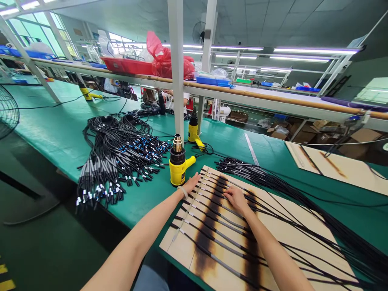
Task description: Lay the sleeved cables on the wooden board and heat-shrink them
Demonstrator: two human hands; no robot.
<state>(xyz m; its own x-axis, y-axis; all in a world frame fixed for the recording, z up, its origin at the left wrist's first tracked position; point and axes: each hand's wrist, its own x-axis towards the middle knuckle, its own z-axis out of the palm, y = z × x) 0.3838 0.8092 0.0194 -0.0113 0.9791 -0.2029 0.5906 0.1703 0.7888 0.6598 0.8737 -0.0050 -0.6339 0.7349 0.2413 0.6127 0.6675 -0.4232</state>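
A long factory workroom under a grey panelled ceiling (257, 20), with rows of bright tube lights (315, 51) overhead. Tall windows (39, 32) at the far left. White steel columns (209, 40), one with a black wall fan (199, 32). A green-topped workbench (60, 129) stretching into the distance, beside a long wood-edged shelf (242, 89) bearing a red plastic crate (125, 65) and blue trays (209, 81). Cardboard boxes (303, 131) low on the right. A dark green floor (51, 250) with yellow stripes (4, 279) at lower left.

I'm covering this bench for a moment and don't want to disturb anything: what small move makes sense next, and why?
Probably the left hand should take the yellow heat gun by its handle: it stands just beside that hand, and the grey-sleeved cables already lie side by side across the scorched wooden board, under the right hand.
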